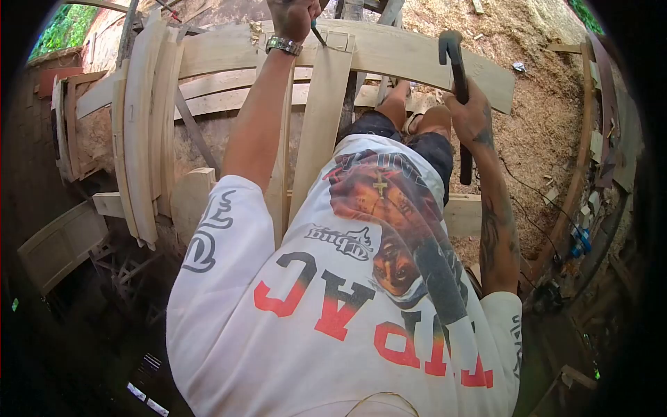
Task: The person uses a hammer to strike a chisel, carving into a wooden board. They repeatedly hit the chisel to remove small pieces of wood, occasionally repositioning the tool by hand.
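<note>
My left hand, with a metal watch at its wrist, is closed around a thin tool at the top edge. The tool looks like a chisel or screwdriver. It points down to marked lines near the end of an upright board, where this meets a wide curved board. My right hand grips a hammer by its handle, with the dark claw head raised above the hand. The hammer head is apart from the tool and overlaps the curved board in view.
Long curved planks stand together on the left. A panelled wooden piece lies at the lower left. Wood shavings cover the ground. Cables and a blue object are at the right, near a long curved plank.
</note>
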A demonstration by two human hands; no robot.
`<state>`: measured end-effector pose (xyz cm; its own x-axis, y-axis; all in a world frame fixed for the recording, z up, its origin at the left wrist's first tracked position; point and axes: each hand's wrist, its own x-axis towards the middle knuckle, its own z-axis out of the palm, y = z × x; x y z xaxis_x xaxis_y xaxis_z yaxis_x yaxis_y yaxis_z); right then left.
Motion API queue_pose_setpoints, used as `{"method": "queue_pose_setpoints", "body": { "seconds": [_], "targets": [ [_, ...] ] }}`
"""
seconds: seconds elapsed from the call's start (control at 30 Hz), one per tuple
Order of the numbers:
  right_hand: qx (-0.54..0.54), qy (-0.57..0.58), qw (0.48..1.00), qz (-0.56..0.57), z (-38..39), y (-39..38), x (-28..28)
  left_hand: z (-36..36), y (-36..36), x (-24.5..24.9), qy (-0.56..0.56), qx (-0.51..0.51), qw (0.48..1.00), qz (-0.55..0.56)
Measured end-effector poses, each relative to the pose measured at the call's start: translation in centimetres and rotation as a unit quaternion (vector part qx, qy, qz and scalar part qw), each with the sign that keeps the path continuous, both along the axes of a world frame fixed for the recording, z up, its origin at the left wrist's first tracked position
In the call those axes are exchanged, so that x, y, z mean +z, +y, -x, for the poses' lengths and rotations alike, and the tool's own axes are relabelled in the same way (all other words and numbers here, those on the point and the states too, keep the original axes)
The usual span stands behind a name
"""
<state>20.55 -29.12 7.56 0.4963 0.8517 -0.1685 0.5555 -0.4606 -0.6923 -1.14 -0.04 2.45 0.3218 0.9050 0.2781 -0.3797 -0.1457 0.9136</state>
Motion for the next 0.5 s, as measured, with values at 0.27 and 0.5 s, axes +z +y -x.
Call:
{"method": "queue_pose_setpoints", "body": {
  "seconds": [0.27, 0.5],
  "targets": [
    [0.083, -0.049, 0.984, -0.149, 2.2, 7.4, 6.2, -0.8, -0.2, -2.4, -0.048, -0.006, 0.998, 0.034],
    [-0.017, 0.011, 0.842, -0.54, 6.5, 16.8, 17.9, 0.0, 0.7, -5.7, -0.135, -0.051, 0.98, 0.137]
  ]
}}
